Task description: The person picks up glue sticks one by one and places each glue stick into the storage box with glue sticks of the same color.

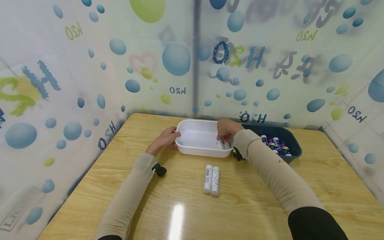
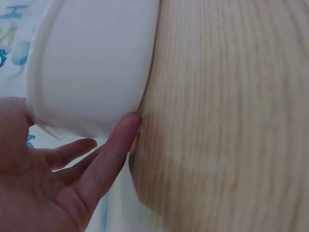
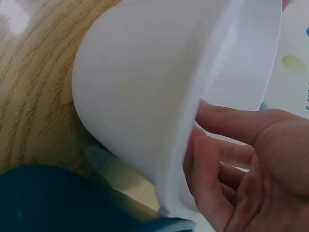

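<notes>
A white plastic tub point(image 1: 204, 152) stands near the back of the table. My left hand point(image 1: 166, 138) holds its left end, thumb over the rim and a finger point(image 2: 118, 145) low against the outer wall in the left wrist view. Over the tub's right end, my right hand point(image 1: 227, 129) reaches inside and pinches a white glue stick point(image 1: 220, 144). Another white glue stick point(image 1: 227, 146) lies beside it in the tub. The tub's wall point(image 3: 140, 87) hides the right fingertips in the right wrist view. Two white glue sticks point(image 1: 208, 179) lie side by side on the table before the tub.
A dark teal bin point(image 1: 295, 143) stands right of the white tub, close to it, holding several glue sticks with blue labels point(image 1: 277, 144). My right forearm passes over the bin's left part. A patterned curtain point(image 1: 210, 83) hangs behind the wooden table point(image 1: 168, 200).
</notes>
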The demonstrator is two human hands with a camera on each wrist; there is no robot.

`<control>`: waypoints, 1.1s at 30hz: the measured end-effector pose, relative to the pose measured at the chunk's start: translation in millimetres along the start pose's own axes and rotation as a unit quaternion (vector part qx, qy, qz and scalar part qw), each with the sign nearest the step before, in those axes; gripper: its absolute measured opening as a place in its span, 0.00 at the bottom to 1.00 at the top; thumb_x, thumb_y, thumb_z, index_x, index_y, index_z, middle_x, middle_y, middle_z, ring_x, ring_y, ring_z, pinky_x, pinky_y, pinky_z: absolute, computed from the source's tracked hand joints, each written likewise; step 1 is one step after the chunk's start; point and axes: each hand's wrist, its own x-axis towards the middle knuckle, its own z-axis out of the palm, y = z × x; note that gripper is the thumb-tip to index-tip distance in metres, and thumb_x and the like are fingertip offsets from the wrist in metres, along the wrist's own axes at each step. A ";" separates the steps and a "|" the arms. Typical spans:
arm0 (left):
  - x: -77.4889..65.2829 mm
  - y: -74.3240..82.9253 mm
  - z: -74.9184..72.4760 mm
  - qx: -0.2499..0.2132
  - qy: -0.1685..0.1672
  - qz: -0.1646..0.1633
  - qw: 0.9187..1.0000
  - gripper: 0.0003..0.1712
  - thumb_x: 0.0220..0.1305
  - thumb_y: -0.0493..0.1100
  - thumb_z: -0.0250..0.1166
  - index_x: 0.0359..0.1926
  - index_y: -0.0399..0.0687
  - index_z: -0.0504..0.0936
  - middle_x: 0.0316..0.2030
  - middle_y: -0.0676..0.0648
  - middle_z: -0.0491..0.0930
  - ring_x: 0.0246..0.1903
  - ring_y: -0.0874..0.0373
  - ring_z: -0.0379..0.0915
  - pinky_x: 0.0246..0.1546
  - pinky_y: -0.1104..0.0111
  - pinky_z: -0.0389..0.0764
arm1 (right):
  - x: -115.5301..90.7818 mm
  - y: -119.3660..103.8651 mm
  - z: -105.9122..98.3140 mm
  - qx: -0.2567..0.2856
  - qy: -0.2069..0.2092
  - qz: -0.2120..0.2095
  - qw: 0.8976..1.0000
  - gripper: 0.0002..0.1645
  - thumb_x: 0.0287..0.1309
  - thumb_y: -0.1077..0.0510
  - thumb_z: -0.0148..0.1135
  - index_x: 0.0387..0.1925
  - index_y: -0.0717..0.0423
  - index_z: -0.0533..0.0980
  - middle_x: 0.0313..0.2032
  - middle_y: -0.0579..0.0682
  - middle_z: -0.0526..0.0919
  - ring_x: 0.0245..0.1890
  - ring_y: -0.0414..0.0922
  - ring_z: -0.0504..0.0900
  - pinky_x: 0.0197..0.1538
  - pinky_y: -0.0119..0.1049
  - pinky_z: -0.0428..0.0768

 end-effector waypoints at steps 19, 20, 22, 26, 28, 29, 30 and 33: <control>1.5 -0.2 -0.1 0.001 0.000 -0.006 1.000 0.28 0.77 0.47 0.51 0.70 0.37 0.66 0.63 0.31 0.74 0.44 0.46 0.83 0.36 0.62 0.92 | 0.3 2.2 -1.4 -0.005 -0.012 -0.012 1.000 0.15 0.69 0.53 0.66 0.42 0.63 0.78 0.29 0.55 0.85 0.25 0.44 0.84 0.31 0.33 0.88; 1.5 -0.2 0.1 0.001 -0.001 -0.006 1.000 0.28 0.77 0.47 0.51 0.70 0.37 0.66 0.63 0.31 0.74 0.44 0.46 0.82 0.35 0.62 0.92 | -2.0 2.9 -3.2 0.000 -0.009 -0.017 1.000 0.16 0.69 0.52 0.65 0.44 0.63 0.78 0.30 0.55 0.85 0.25 0.44 0.84 0.31 0.33 0.88; 1.3 -0.4 0.4 0.000 -0.002 -0.004 1.000 0.28 0.77 0.47 0.51 0.70 0.36 0.66 0.62 0.31 0.74 0.44 0.46 0.82 0.36 0.61 0.92 | -8.0 3.8 -6.8 0.008 -0.005 -0.028 1.000 0.19 0.70 0.50 0.63 0.48 0.63 0.77 0.32 0.56 0.85 0.27 0.45 0.84 0.32 0.34 0.88; 1.0 -1.3 0.8 -0.006 -0.003 -0.001 1.000 0.28 0.77 0.46 0.51 0.70 0.35 0.66 0.62 0.30 0.73 0.44 0.47 0.80 0.36 0.61 0.92 | -22.2 4.5 -13.3 0.015 -0.002 -0.044 0.999 0.26 0.72 0.46 0.61 0.59 0.61 0.72 0.37 0.58 0.85 0.32 0.47 0.85 0.35 0.35 0.89; 1.0 -1.6 0.9 -0.008 -0.003 -0.002 1.000 0.27 0.77 0.46 0.50 0.70 0.35 0.66 0.63 0.31 0.73 0.44 0.47 0.80 0.36 0.61 0.92 | -29.3 4.9 -15.8 0.017 0.004 -0.052 0.998 0.29 0.72 0.46 0.61 0.63 0.60 0.69 0.39 0.59 0.85 0.33 0.48 0.85 0.35 0.36 0.89; 1.0 -1.7 0.9 -0.009 -0.003 -0.001 1.000 0.28 0.77 0.46 0.50 0.70 0.35 0.66 0.63 0.30 0.73 0.44 0.47 0.79 0.36 0.61 0.92 | -32.6 5.4 -16.9 0.019 0.007 -0.057 0.998 0.31 0.72 0.45 0.61 0.65 0.60 0.68 0.39 0.59 0.85 0.33 0.48 0.85 0.35 0.36 0.89; 0.8 -1.6 0.9 -0.011 -0.003 0.000 1.000 0.27 0.77 0.46 0.50 0.70 0.35 0.66 0.63 0.30 0.73 0.44 0.47 0.79 0.36 0.61 0.92 | -36.1 5.8 -17.8 0.021 0.011 -0.062 0.998 0.32 0.72 0.45 0.61 0.66 0.60 0.67 0.39 0.59 0.85 0.33 0.49 0.85 0.35 0.36 0.89; 0.2 -0.9 0.5 -0.009 -0.004 0.003 1.000 0.28 0.77 0.46 0.50 0.70 0.34 0.65 0.63 0.30 0.72 0.44 0.47 0.79 0.36 0.61 0.92 | -46.5 8.3 -19.7 0.026 0.022 -0.082 0.996 0.35 0.72 0.45 0.61 0.70 0.60 0.65 0.39 0.59 0.85 0.32 0.49 0.86 0.34 0.36 0.89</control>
